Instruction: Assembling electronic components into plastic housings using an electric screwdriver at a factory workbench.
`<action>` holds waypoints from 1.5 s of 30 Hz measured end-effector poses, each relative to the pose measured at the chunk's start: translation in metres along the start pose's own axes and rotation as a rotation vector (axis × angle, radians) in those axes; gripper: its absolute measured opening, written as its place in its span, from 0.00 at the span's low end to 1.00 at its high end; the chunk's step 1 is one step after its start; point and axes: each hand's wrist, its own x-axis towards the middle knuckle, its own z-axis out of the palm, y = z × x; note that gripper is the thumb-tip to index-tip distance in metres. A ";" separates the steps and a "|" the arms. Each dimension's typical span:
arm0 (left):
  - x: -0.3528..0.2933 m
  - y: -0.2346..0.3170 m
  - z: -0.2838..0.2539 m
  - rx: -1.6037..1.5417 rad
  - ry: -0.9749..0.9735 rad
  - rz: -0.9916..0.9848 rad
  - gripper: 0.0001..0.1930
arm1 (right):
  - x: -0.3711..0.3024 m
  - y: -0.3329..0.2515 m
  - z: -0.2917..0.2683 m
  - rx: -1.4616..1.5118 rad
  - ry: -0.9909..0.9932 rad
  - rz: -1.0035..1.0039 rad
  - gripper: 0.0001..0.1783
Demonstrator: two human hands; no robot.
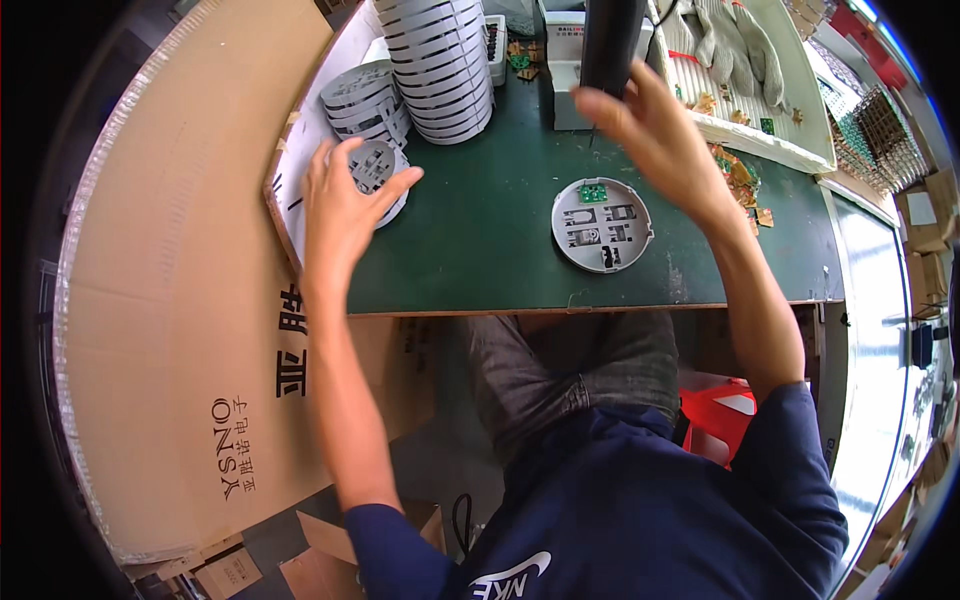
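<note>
Left hand [338,195], wide, spans a grey disc [373,166]; right hand [660,138] at black screwdriver [611,45], cannot tell if gripping

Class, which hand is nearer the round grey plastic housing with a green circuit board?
Right: the right hand is beyond the housing, by a black cylindrical tool; the left hand is farther away, to its left.
</note>
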 end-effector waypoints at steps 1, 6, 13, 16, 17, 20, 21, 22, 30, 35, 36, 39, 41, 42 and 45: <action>0.011 -0.012 -0.006 0.001 0.003 0.005 0.43 | -0.016 0.017 0.004 -0.064 0.012 -0.047 0.39; 0.041 -0.030 -0.015 0.120 -0.423 -0.088 0.51 | -0.101 0.019 0.018 -0.549 -0.256 -0.282 0.44; 0.003 0.035 -0.030 -0.004 -0.050 0.020 0.36 | -0.155 0.029 -0.059 -0.502 0.189 -0.067 0.21; -0.027 0.074 -0.019 -0.423 -0.189 0.151 0.33 | -0.203 0.066 -0.173 -0.269 0.847 0.330 0.21; -0.041 0.075 -0.007 -0.413 -0.198 0.190 0.34 | -0.217 0.078 -0.204 -0.256 0.953 0.388 0.26; -0.059 0.104 0.041 -0.329 -0.173 0.379 0.37 | -0.298 0.153 -0.324 -0.376 1.178 0.649 0.29; -0.064 0.112 0.054 -0.326 -0.171 0.387 0.37 | -0.328 0.171 -0.357 -0.367 1.200 0.751 0.29; -0.065 0.121 0.065 -0.342 -0.169 0.407 0.37 | -0.373 0.188 -0.398 -0.524 1.128 0.822 0.29; -0.072 0.125 0.078 -0.266 -0.244 0.355 0.46 | -0.220 0.084 -0.230 -0.409 0.597 0.479 0.28; -0.066 0.124 0.072 -0.347 -0.314 0.334 0.49 | -0.121 0.054 -0.094 -0.679 0.080 0.004 0.23; -0.066 0.122 0.074 -0.354 -0.302 0.342 0.49 | -0.112 0.062 -0.085 -0.716 0.085 -0.039 0.22; -0.075 0.115 0.073 -0.466 -0.238 0.336 0.50 | -0.102 0.073 -0.077 -0.795 0.048 -0.029 0.20; -0.079 0.107 0.070 -0.479 -0.206 0.317 0.50 | -0.101 0.085 -0.076 -0.770 0.101 -0.125 0.20; -0.081 0.104 0.068 -0.545 -0.177 0.308 0.50 | -0.100 0.083 -0.075 -0.759 0.089 -0.136 0.20; -0.088 0.093 0.066 -0.988 -0.293 0.119 0.47 | -0.102 0.073 -0.070 -0.803 0.153 -0.015 0.19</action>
